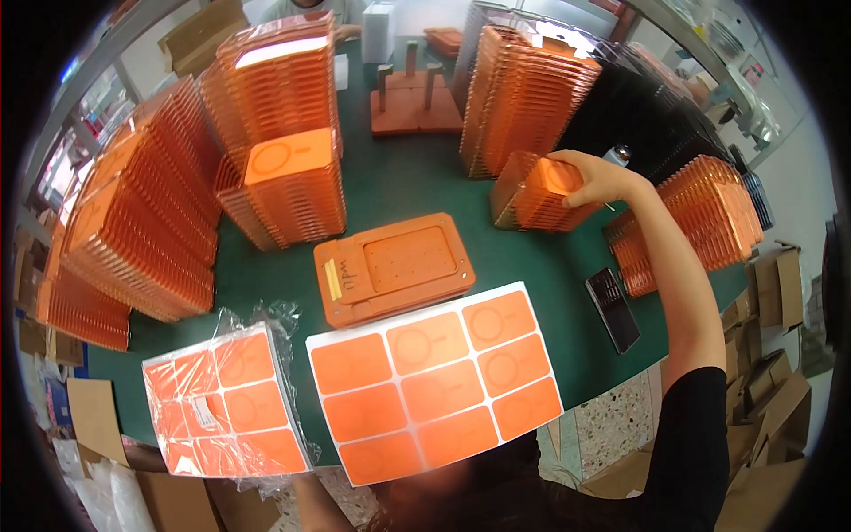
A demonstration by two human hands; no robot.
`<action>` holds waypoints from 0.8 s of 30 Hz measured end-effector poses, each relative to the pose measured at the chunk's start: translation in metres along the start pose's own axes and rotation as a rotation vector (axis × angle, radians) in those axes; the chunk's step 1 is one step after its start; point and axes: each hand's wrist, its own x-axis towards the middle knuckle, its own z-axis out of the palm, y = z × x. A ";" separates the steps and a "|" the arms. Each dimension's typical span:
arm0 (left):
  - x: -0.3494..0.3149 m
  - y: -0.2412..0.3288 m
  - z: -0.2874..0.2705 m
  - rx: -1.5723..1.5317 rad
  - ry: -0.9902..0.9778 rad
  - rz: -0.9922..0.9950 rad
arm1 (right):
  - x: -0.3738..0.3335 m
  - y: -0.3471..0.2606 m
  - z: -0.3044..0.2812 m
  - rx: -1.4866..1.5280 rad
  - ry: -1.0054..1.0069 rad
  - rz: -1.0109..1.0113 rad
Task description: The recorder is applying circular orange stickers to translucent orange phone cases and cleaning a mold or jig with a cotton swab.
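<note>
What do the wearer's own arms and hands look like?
Right hand: bare, no glove, no ring discernible. Right forearm: bare, below a plain black sleeve ending near the elbow. Left forearm: only a bare strip shows; left hand hidden.

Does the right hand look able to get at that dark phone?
Probably yes: the phone lies uncovered on the green table, though the right hand is on a small tray stack.

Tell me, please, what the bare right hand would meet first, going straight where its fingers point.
The right hand would first meet the short stack of rectangular, orange and clear plastic pieces; it seems to touch it, though one view leaves exact depth unclear.
</note>
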 end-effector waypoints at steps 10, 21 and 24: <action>-0.023 -0.015 0.053 0.691 -0.156 0.213 | -0.049 -0.051 0.027 -0.122 0.374 -0.337; -0.247 0.048 0.201 0.949 -1.203 -0.068 | -0.209 -0.157 0.222 -0.031 0.004 -0.446; -0.268 0.017 0.240 0.794 -1.265 -0.225 | -0.224 -0.147 0.243 0.093 0.140 -0.377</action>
